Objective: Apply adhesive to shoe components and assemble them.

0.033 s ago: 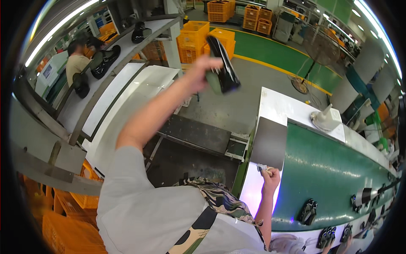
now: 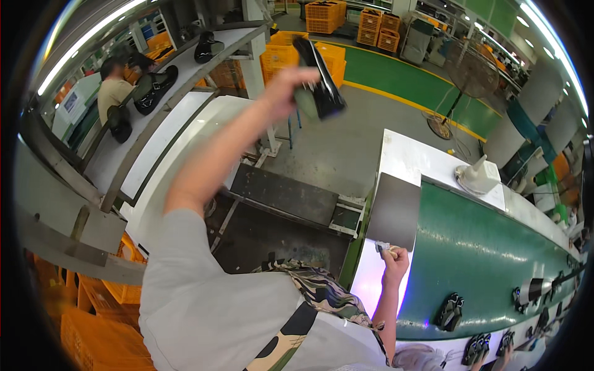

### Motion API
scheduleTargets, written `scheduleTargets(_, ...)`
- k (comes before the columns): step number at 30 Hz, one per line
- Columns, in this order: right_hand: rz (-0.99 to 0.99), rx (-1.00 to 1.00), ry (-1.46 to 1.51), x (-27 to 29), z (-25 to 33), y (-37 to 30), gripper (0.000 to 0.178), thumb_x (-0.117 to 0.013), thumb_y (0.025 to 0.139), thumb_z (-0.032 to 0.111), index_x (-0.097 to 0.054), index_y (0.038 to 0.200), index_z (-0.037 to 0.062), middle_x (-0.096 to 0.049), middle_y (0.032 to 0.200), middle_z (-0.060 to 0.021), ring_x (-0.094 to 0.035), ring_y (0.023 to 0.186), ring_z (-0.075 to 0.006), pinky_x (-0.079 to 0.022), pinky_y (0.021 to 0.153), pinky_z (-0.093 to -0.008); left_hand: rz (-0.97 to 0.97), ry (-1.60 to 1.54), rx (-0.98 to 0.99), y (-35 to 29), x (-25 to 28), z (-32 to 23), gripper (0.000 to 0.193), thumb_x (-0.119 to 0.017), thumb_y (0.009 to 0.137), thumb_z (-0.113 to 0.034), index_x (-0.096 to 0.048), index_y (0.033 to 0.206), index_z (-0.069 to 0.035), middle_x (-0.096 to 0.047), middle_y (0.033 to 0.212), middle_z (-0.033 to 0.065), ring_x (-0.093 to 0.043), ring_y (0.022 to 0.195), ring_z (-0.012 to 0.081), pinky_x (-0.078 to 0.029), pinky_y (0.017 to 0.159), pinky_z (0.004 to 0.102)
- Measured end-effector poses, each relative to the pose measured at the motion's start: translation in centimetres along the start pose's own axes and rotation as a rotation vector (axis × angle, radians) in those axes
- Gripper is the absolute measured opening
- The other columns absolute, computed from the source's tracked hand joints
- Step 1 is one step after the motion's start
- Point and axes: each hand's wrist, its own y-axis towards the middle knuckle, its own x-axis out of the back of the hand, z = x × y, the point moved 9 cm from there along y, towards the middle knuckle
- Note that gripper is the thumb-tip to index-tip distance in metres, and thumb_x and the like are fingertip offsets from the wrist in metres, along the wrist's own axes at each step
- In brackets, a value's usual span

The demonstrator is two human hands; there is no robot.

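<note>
Shoe (image 2: 324,86) clasped in left hand (image 2: 286,91) at twelve o'clock; right hand (image 2: 396,262), at four o'clock, pinches small pale item (image 2: 380,247).

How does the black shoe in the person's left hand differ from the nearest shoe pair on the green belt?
The black shoe is up in the air in the left hand, while the shoe pair rests on the green belt. The black shoe is single; the shoe pair sits side by side. The black shoe looks blurred and glossy; the shoe pair looks sharper, with pale markings. Both are mostly dark.
</note>
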Motion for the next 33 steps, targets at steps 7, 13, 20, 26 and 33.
scheduleTargets(7, -0.019, -0.074, 0.083, -1.9, -0.4, 0.3, 0.023, -0.069, 0.080, -0.006, -0.051, 0.083, 0.0071, -0.059, 0.087, -0.0042, -0.054, 0.075, -0.0103, -0.048, 0.069, -0.0255, -0.664, 0.807, -0.325, 3.8, 19.2, -23.1, 0.064, -0.085, 0.071, -0.039, -0.059, 0.117, -0.001, -0.069, 0.105, 0.0128, -0.070, 0.093, 0.0250, -0.057, 0.085, 0.0449)
scheduleTargets(13, -0.059, -0.073, 0.057, -2.8, 0.1, 0.6, 0.023, -0.070, 0.080, -0.006, -0.051, 0.083, 0.0071, -0.058, 0.085, -0.0034, -0.053, 0.072, -0.0103, -0.048, 0.067, -0.0254, -0.838, 1.260, -0.109, 6.3, 30.5, -31.1, 0.074, -0.086, 0.063, -0.050, -0.066, 0.116, -0.003, -0.067, 0.115, 0.0170, -0.067, 0.104, 0.0318, -0.051, 0.090, 0.0543)
scheduleTargets(20, -0.122, -0.142, 0.005, -2.7, -0.1, 0.2, 0.022, -0.072, 0.079, -0.005, -0.053, 0.083, 0.0058, -0.058, 0.081, -0.0027, -0.054, 0.071, -0.0098, -0.049, 0.067, -0.0255, -0.875, 1.648, 0.251, 9.4, 35.2, -26.9, 0.077, -0.073, 0.079, -0.053, -0.055, 0.134, -0.002, -0.059, 0.130, 0.0224, -0.063, 0.109, 0.0420, -0.056, 0.087, 0.0551)
scheduleTargets(26, -0.117, -0.169, 0.061, -4.1, 1.1, -0.2, 0.022, -0.072, 0.079, -0.004, -0.053, 0.083, 0.0057, -0.058, 0.082, -0.0028, -0.054, 0.072, -0.0101, -0.048, 0.070, -0.0256, -0.811, 1.659, 0.253, 7.6, 38.6, -25.9, 0.073, -0.059, 0.088, -0.058, -0.053, 0.137, -0.005, -0.051, 0.140, 0.0228, -0.058, 0.118, 0.0432, -0.051, 0.094, 0.0561)
scheduleTargets(33, -0.095, -0.141, 0.099, -2.7, 0.6, -0.9, 0.023, -0.072, 0.079, -0.004, -0.053, 0.084, 0.0067, -0.056, 0.085, -0.0015, -0.051, 0.073, -0.0096, -0.045, 0.070, -0.0254, -0.581, 2.311, 0.672, 0.8, 35.3, -26.6, 0.048, -0.079, 0.069, -0.029, -0.072, 0.107, 0.000, -0.069, 0.112, 0.0210, -0.066, 0.107, 0.0346, -0.053, 0.092, 0.0425)
